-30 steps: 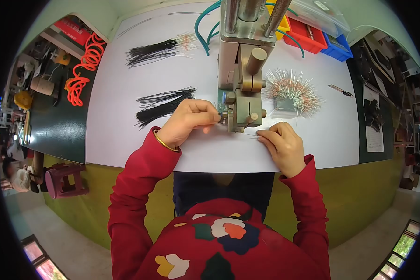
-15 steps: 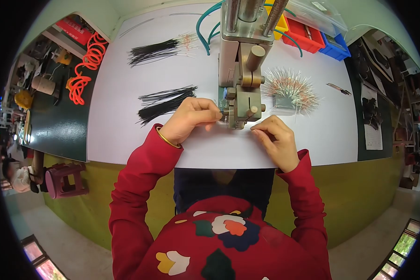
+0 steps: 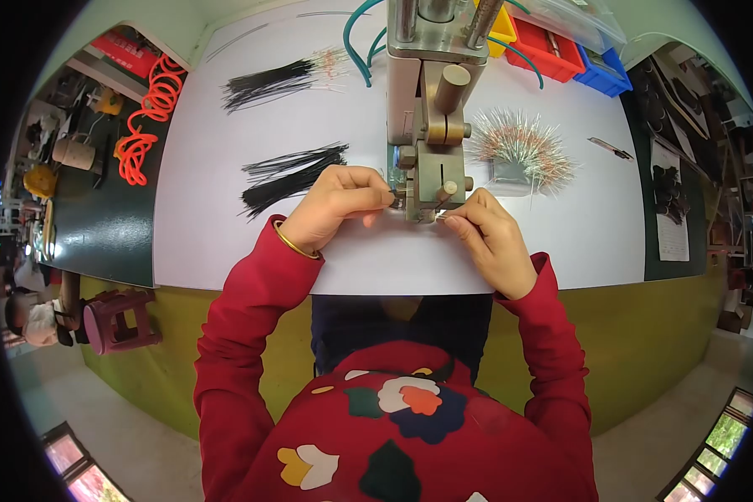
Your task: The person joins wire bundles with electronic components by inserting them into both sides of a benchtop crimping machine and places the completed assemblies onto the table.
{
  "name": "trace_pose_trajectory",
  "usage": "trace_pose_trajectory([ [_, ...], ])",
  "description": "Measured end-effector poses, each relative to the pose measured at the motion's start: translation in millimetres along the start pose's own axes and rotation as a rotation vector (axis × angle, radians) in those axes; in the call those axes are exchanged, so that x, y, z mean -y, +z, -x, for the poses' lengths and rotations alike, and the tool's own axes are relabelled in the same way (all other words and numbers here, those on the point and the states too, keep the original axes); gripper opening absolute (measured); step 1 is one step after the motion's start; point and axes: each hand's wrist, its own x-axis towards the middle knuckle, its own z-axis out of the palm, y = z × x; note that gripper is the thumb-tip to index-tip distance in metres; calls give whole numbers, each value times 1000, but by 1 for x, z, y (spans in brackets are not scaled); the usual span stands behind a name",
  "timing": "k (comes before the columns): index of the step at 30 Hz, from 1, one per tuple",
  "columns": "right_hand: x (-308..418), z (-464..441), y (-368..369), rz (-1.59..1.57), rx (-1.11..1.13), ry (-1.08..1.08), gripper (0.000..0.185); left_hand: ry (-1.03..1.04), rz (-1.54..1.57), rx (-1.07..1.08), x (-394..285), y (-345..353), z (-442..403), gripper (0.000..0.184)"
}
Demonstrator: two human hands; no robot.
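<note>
Metal press (image 3: 437, 167) just beside right hand (image 3: 494, 237)

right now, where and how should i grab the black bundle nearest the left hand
Best around the middle of the black bundle, probably from above, with the grip closing across its length: the thin strands lie flat and slanted, spread loosely at the left end, and the left hand crowds the right end.
</note>
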Motion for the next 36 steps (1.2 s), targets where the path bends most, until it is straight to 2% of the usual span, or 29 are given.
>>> trace_pose_trajectory([
  [10, 1, -4, -5, -161, 82, 85, 10, -8, -3, 22, -3, 5, 3, 13],
  [17, 0, -5, -7, -66, 105, 49, 9, -23, -20, 18, -1, 5, 1, 14],
  [26, 20, -12, -16, -134, 92, 30, 7, -33, -30, 24, -4, 7, 3, 12],
  [29, 23, -17, -12, -125, 86, -44, 6, -38, -32, 35, -4, 8, 3, 11],
  [36, 21, -21, -8, -186, 80, -5, 6, -38, -11, 47, -2, 9, 3, 10],
])
